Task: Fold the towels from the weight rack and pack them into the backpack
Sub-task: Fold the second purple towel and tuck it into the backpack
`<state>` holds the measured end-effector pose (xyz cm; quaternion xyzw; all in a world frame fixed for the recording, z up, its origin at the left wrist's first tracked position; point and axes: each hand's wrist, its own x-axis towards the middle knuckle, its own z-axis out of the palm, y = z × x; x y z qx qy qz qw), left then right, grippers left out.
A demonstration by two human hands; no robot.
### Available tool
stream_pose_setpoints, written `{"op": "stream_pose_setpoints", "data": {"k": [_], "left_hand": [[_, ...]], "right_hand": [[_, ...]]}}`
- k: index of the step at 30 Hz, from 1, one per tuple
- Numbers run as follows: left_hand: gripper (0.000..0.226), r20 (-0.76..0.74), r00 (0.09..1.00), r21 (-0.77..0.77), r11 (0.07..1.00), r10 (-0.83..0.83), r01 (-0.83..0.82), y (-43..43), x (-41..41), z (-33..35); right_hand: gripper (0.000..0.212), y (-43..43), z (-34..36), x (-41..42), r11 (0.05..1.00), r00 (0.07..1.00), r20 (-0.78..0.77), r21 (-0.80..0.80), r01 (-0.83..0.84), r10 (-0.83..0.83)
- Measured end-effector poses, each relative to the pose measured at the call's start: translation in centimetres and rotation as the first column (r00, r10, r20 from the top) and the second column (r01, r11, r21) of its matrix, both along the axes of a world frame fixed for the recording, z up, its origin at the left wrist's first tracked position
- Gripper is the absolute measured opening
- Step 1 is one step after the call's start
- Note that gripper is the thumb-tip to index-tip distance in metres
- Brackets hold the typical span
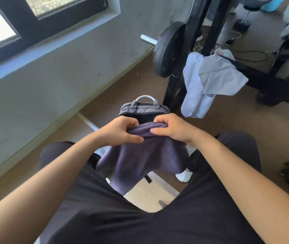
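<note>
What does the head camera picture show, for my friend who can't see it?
Two bare hands, left hand and right hand, pinch the top edge of a purple towel above an open grey backpack on the floor. White and grey towels hang on the black weight rack.

Looks like a home gym corner: black weight rack (184, 71) with a plate (166, 51) on a bar (148, 40), dumbbell (242, 23) on brown carpet (122, 88), window (34, 23) beside it.
</note>
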<state>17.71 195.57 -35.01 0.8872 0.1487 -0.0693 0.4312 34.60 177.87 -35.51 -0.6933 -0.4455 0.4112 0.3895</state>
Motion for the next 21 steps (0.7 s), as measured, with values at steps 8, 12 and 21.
{"op": "stream_pose_setpoints", "data": {"k": [8,12,21], "left_hand": [[0.043,-0.137,0.915,0.018,0.924,0.38,-0.381,4.4,-2.5,-10.4],[0.029,-0.181,0.849,0.174,0.866,0.496,-0.469,5.2,-2.5,-12.9],[0.008,-0.091,0.564,0.279,0.565,0.821,-0.777,7.1,-3.0,-12.4]], "right_hand": [[0.016,-1.1,-5.0,2.3,0.873,0.817,-0.315,-0.103,0.477,-0.483],[0.008,-0.9,-5.9,3.8,0.879,0.812,-0.339,-0.145,0.454,-0.476],[0.006,-1.1,-7.3,6.6,0.787,0.767,0.287,-0.064,0.613,-0.574]]}}
